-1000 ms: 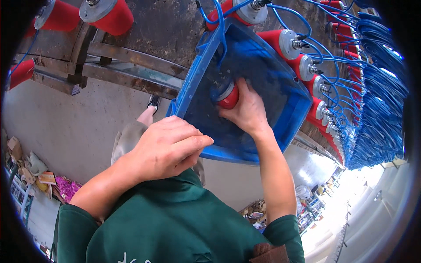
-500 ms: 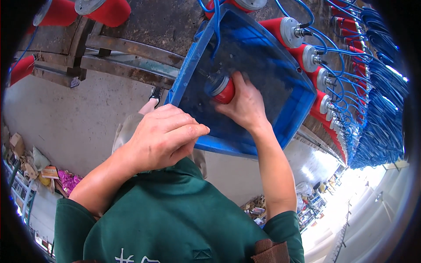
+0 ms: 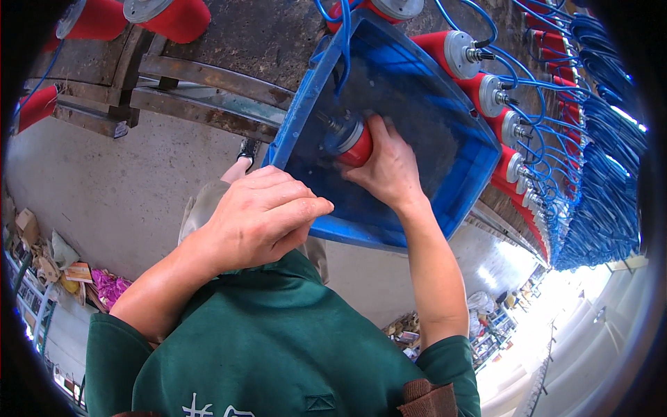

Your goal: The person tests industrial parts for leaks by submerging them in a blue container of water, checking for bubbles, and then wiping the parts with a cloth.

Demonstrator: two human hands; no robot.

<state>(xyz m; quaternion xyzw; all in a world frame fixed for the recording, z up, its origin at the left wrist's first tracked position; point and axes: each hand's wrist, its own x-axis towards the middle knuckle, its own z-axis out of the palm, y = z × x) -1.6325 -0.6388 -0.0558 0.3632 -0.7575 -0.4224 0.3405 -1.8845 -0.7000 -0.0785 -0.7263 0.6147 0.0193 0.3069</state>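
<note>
Holding the red part (image 3: pixel 356 144) inside the blue bin (image 3: pixel 445 174), near the middle top of the frame, your right hand (image 3: pixel 389 170) wraps around it. Your left hand (image 3: pixel 260 219) is curled, holding nothing, by the bin's near edge. It looks not yet placed with the red parts in a row (image 3: pixel 497 104) at upper right.

Two bare forearms rise from the lower edge, both emerging from short dark green sleeves. The left hand (image 3: pixel 260 219) sits nearer the chest, palm facing down, its back toward the camera. Its fingers (image 3: pixel 299 208) are curled loosely together and point to the right, with the thumb tucked beneath them; nothing can be seen inside them. The right arm stretches further out, almost straight, angled up and slightly to the left. The right hand (image 3: pixel 388 170) is bent at the wrist, and its fingers and thumb are wrapped around something, knuckles toward the camera.
</note>
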